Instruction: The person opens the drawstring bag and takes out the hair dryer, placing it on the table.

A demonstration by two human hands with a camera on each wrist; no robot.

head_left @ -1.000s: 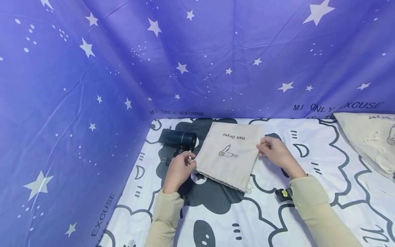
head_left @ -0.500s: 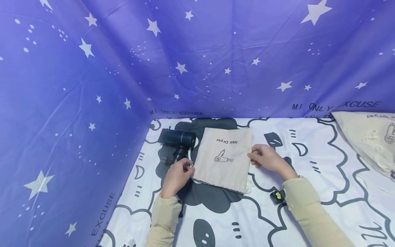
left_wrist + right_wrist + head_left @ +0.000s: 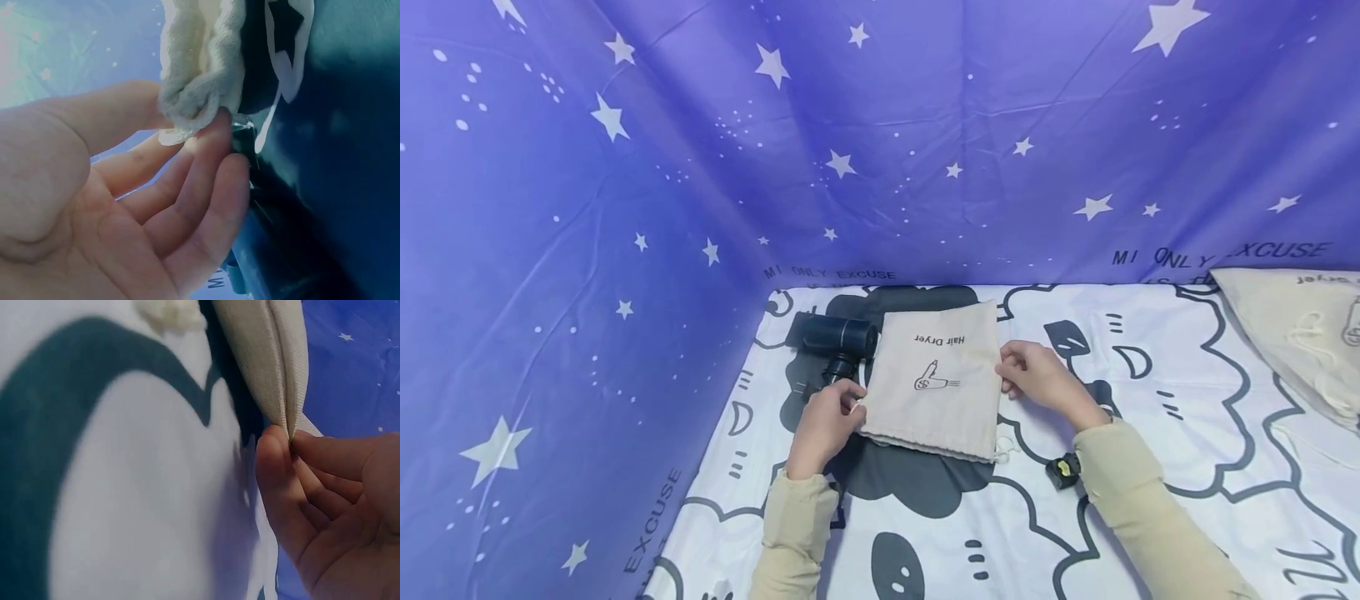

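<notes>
A cream drawstring bag (image 3: 940, 417), printed with "Hair Dryer" and a dryer drawing, lies between both hands in the head view. My left hand (image 3: 827, 421) pinches its near left corner, where the left wrist view shows the gathered drawstring edge (image 3: 194, 100) between thumb and fingers. On the other side, my right hand (image 3: 1041, 379) pinches the right seam; thumb and forefinger meet on the cloth (image 3: 281, 381) in the right wrist view. A dark hair dryer (image 3: 838, 335) lies just left of the bag, its handle partly behind the left hand.
Another cream bag (image 3: 1300, 342) with the same print lies at the far right. Purple star-patterned curtains (image 3: 880, 200) rise behind and on the left. A white cartoon-print cloth (image 3: 1030, 542) covers the surface.
The bag has shifted left and turned straighter, its right side following the right hand leftward. The left hand has moved slightly left and nearer. The hair dryer has stayed in place.
</notes>
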